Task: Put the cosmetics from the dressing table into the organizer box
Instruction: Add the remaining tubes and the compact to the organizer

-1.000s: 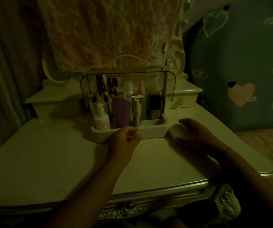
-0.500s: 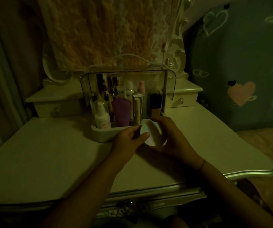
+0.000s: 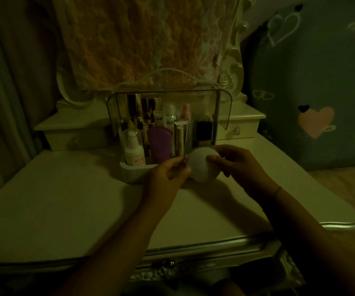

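Holding the round white compact (image 3: 203, 164) between both hands, just right of frame centre. It sits in front of the front right corner of the organizer box (image 3: 134, 173), not inside it, and I can't tell if it touches the box wall.

Grip state:
- right hand (image 3: 242, 167) curls round the compact's right edge, with the thumb across the face and the fingers behind
- left hand (image 3: 166, 178) pinches the left edge with its fingertips on the rim. It's blurred there, so the exact finger contact is unclear
- thin bracelet (image 3: 278, 190) on my right wrist

The box's clear lid (image 3: 223, 107) is flipped up behind the white base. Everything inside stands upright and packed close:
- white pump bottle (image 3: 134, 154) at front left
- purple tube (image 3: 159, 142) just to its right
- pale slim tube (image 3: 181, 137) next to that
- dark bottle (image 3: 204, 133) at the right end
- gold-capped bottles (image 3: 135, 107) at rear left
- pink-capped bottle (image 3: 185, 110) at rear right

The labels are too dim to read.

The box stands on the dressing table (image 3: 65, 199), centre frame, toward the back of the top. A small drawer unit flanks it on each side — left drawer (image 3: 74, 137) and right drawer (image 3: 236, 129), each with a round knob. A front drawer knob (image 3: 170, 262) shows at the lower centre.

At upper centre, an orange patterned cloth (image 3: 140, 39) hangs over the mirror. The carved mirror frame (image 3: 232, 60) shows at its right edge. A dark fabric with heart prints (image 3: 315, 122) fills the right of the frame.
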Demonstrator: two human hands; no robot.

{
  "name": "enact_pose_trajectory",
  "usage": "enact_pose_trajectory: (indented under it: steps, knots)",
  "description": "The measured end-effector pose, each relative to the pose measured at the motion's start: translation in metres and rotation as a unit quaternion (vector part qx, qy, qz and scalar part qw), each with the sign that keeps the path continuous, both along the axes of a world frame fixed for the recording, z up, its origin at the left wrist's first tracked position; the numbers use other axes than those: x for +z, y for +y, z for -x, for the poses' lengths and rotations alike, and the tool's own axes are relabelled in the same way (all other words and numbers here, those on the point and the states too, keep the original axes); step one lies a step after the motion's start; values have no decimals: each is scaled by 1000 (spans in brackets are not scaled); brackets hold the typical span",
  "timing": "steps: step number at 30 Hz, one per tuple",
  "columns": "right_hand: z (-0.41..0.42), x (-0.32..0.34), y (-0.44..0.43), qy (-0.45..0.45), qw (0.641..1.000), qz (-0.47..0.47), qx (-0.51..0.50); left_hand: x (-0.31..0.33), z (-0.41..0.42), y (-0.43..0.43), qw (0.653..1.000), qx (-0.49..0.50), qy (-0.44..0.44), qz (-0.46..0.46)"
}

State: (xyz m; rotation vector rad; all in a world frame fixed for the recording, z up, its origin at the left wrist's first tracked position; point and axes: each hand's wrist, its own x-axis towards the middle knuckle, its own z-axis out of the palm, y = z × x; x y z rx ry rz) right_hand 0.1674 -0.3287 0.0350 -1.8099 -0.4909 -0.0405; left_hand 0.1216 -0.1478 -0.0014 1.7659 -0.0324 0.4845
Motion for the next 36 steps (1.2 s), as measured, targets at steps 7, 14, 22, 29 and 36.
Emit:
enact_pose_trajectory:
  steps: [7, 14, 22, 29, 36]
  knots:
    - [-34, 7, 4, -38, 992, -72, -96, -1, -3, 8, 960, 158, -68, -222]
    - [-57, -8, 21, -22, 993, -51, -100, -6, -3, 8, 955, 132, -47, -261]
    - [-65, -23, 20, -38, 994, 16, -97, -7, -5, 8, 952, 125, -33, -278]
    - [-64, -25, 19, -74, 989, 44, -119, -7, -5, 8, 952, 122, -28, -279]
    - [-63, -27, 15, -109, 980, 89, -138, -8, -5, 8, 953, 118, -22, -279]
